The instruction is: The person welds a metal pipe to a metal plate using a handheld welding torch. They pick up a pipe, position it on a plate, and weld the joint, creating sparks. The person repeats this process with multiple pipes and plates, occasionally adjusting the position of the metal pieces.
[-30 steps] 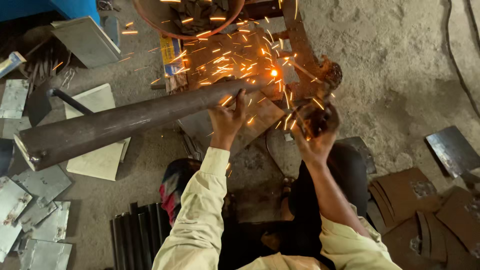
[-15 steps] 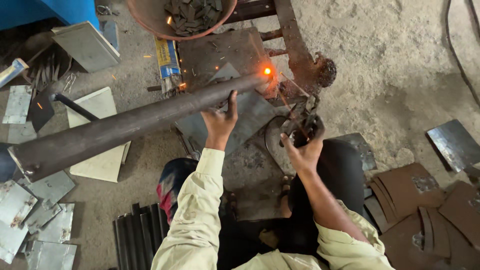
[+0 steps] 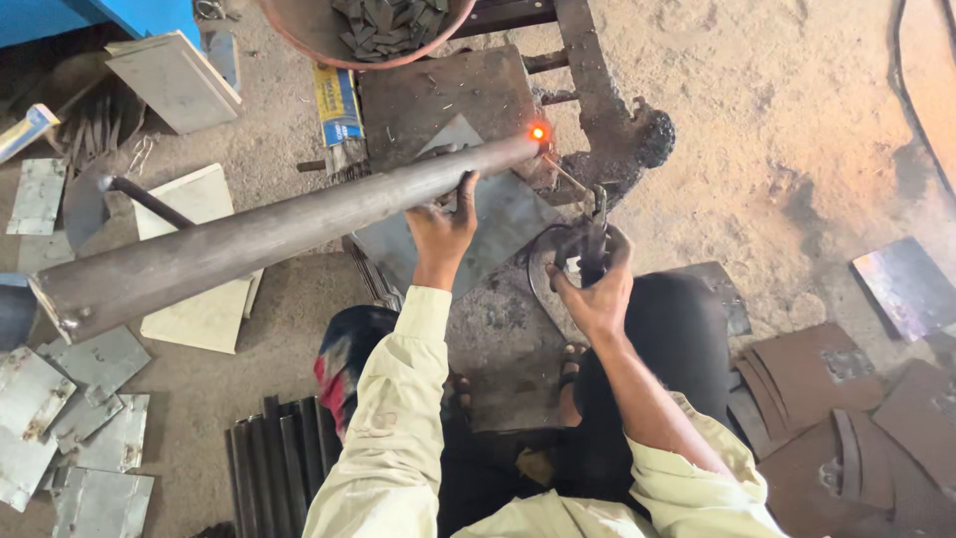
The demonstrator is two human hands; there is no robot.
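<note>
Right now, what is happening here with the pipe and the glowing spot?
A person sits low on the workshop floor and steadies a long steel pipe with the left hand, fingers on its underside. The right hand has its grip on a welding holder, whose rod points toward the pipe's far end. A small orange spot glows there, with no sparks. Cut metal plates lie scattered around.
</note>
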